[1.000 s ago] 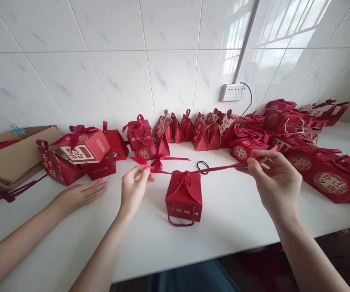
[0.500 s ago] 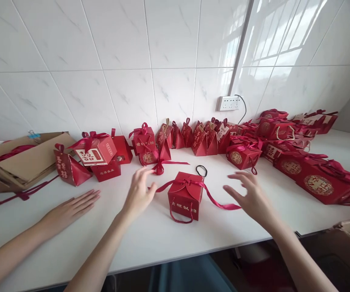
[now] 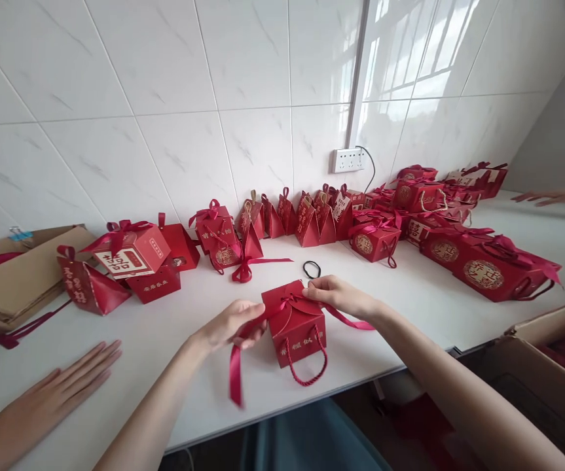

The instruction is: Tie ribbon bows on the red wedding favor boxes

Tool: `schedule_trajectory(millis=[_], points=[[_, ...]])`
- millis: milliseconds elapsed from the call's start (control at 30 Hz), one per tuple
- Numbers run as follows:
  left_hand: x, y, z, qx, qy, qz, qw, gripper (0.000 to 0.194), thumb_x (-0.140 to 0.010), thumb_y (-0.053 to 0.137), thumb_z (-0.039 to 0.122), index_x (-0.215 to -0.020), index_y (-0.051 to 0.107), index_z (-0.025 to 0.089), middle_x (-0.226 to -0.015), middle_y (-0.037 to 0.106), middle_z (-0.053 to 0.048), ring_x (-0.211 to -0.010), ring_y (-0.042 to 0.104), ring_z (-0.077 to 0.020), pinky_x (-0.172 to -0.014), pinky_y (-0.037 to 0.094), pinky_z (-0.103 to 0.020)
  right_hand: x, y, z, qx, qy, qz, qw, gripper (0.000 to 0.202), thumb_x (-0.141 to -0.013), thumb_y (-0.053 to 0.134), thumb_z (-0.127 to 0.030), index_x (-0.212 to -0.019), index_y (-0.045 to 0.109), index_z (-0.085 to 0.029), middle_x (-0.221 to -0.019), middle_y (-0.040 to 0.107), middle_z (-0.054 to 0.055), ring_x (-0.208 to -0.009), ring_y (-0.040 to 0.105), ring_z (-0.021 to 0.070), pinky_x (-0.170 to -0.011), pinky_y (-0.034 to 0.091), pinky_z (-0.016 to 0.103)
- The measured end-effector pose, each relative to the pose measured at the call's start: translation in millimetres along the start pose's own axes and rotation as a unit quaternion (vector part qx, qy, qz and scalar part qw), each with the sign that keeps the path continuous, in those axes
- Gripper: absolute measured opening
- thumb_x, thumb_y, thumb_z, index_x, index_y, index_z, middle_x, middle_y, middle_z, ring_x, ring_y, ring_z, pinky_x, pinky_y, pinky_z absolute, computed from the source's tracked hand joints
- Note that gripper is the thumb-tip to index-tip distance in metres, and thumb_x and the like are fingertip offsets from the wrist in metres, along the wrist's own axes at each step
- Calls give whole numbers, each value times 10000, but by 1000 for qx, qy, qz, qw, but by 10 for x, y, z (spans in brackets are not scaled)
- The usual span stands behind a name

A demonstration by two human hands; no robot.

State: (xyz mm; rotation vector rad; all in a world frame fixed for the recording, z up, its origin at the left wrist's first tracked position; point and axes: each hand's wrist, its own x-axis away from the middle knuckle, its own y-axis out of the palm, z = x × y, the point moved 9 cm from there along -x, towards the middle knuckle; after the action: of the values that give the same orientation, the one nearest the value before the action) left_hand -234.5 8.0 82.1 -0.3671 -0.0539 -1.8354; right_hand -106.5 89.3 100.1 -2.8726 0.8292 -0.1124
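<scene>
A red gift box (image 3: 302, 324) with gold characters and a rope handle hanging at its front stands on the white table, near the front edge. Pink-red ribbon is knotted on its top. My left hand (image 3: 240, 324) is closed on the ribbon's left tail (image 3: 236, 376), whose end hangs down below the fingers. At the box's upper right, my right hand (image 3: 336, 294) pinches the ribbon close to the knot, and the right tail (image 3: 353, 322) trails off beneath the wrist.
Another person's hand (image 3: 61, 386) lies flat at the left; a further hand (image 3: 557, 196) reaches in at far right. Red boxes (image 3: 375, 242) line the wall behind a black loop (image 3: 311, 269). Cardboard (image 3: 31, 275) lies left; an open carton (image 3: 552, 333) is lower right.
Both my hands have moved in to the box and taken hold of the ribbon. The box has turned slightly. A hand has appeared at far right, and the view has shifted.
</scene>
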Motion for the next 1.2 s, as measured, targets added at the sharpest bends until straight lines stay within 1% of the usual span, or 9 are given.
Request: schedule_trajectory(millis=[100, 167, 333, 433, 567, 700, 833, 1033, 1200], points=[[-78, -141, 24, -2, -19, -29, 999, 440, -736, 654, 576, -679, 546, 154, -419, 536, 21, -308, 443, -76, -301, 160, -172, -175, -20, -2, -20, -9, -74, 997, 486, -731, 676, -597, -624, 499, -157, -594, 463, -42, -574, 397, 91, -582, 300, 253], [-112, -196, 19, -7, -25, -53, 998, 418, -699, 719, 534, -678, 589, 138, -433, 587, -4, -320, 505, -96, -288, 206, -164, -275, -14, 24, -28, -12, -121, 992, 465, -721, 713, -551, -600, 495, -157, -562, 459, -47, -549, 404, 87, -565, 306, 247], [-166, -113, -126, 20, -9, -119, 993, 512, -671, 707, 616, -649, 687, 104, -573, 693, -90, -414, 608, -137, -324, 353, -187, -338, 35, 212, -57, -16, -191, 980, 541, -655, 739, -600, -550, 415, -179, -461, 357, -91, -444, 322, 58, -468, 244, 217], [-184, 21, -188, 65, 21, -169, 983, 433, -747, 689, 536, -703, 737, 108, -652, 728, -114, -505, 656, -160, -360, 407, -195, -274, 26, 319, -83, -4, -206, 975, 547, -625, 760, -608, -562, 445, -166, -452, 338, -101, -428, 250, 39, -442, 188, 204], [-211, 46, -210, 112, 41, -180, 976, 399, -770, 682, 507, -727, 769, 120, -702, 744, -127, -575, 676, -178, -420, 468, -212, -224, -10, 381, -116, 23, -214, 970, 500, -632, 796, -539, -561, 497, -145, -470, 370, -89, -423, 243, 27, -425, 178, 199], [-214, 64, -239, 128, 22, -195, 972, 414, -758, 683, 527, -691, 772, 128, -659, 737, -123, -569, 660, -184, -502, 500, -251, -213, -5, 382, -147, 35, -216, 965, 447, -668, 793, -488, -565, 526, -145, -484, 386, -88, -411, 235, 22, -426, 243, 195], [-210, 90, -241, 124, 19, -204, 971, 426, -757, 674, 543, -651, 770, 142, -612, 723, -120, -648, 650, -210, -661, 496, -309, -194, -2, 387, -152, 52, -214, 963, 429, -667, 793, -482, -569, 535, -154, -491, 418, -80, -422, 309, 39, -454, 323, 211], [-196, 75, -325, 140, -14, -194, 971, 449, -724, 684, 569, -572, 752, 152, -447, 642, -98, -427, 479, -142, -519, 391, -281, -163, -46, 452, -173, 90, -205, 959, 451, -639, 824, -421, -551, 470, -156, -509, 425, -73, -470, 416, 66, -469, 317, 216], [-194, 45, -341, 132, -22, -189, 973, 424, -766, 664, 530, -586, 746, 154, -454, 645, -82, -421, 463, -122, -554, 408, -267, -127, -55, 495, -170, 98, -222, 955, 421, -681, 802, -385, -570, 468, -155, -506, 420, -80, -456, 406, 61, -487, 332, 221]])
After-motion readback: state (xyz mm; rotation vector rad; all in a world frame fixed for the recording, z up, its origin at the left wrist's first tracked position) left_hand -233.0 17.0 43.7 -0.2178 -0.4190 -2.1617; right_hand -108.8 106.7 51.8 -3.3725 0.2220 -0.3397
